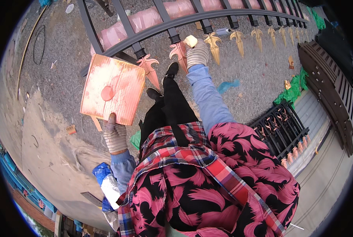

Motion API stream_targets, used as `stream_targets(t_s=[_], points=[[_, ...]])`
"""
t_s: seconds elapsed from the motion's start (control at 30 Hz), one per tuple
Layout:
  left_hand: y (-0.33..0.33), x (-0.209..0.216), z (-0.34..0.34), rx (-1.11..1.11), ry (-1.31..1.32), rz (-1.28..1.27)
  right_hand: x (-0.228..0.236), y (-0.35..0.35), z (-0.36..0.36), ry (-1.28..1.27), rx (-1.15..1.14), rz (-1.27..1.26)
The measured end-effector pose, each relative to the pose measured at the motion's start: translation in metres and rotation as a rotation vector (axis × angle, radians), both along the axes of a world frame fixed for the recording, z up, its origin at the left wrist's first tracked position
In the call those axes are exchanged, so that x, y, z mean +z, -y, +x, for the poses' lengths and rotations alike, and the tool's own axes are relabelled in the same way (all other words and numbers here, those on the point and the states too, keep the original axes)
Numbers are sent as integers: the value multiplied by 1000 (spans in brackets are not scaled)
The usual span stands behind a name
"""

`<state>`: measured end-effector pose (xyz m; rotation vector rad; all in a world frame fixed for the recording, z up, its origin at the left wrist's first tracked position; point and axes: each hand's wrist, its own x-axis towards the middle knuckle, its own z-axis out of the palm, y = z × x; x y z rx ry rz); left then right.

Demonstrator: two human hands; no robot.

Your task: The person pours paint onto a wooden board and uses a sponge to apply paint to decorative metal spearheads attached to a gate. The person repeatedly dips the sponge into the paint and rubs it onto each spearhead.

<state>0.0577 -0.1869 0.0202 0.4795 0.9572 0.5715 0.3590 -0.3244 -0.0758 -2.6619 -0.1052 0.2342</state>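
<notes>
My left hand, in a striped glove, grips the lower edge of a square cardboard piece with its thumb on top. The cardboard is smeared with pink-copper paint, and a thick wet blob of paint lies near its middle. In my gloved right hand is a pale yellow sponge, close beside a copper-pink spear finial on a dark metal fence panel. Another copper-pink finial is nearer the cardboard. To the right, several finials are gold; whether the sponge touches metal I cannot tell.
Under the fence bars runs a long pink-wrapped roll. A grey cylindrical object lies by the rail. At right are a dark panel with copper-tipped finials, stacked brown metal sections and green plastic. My feet stand on rough grey ground.
</notes>
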Motion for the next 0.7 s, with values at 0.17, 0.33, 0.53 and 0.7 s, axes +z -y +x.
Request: stream_targets(t_s=[0.17, 0.33, 0.53, 0.7], points=[[2, 0, -5, 43, -22, 25, 6, -7, 8, -112, 17, 46], [2, 2, -5, 36, 9, -6, -9, 23, 26, -133, -63, 145], [3, 7, -8, 0, 13, 6, 16, 11, 5, -89, 57, -161], [5, 8, -11, 40, 17, -5, 28, 4, -4, -101, 169, -30]])
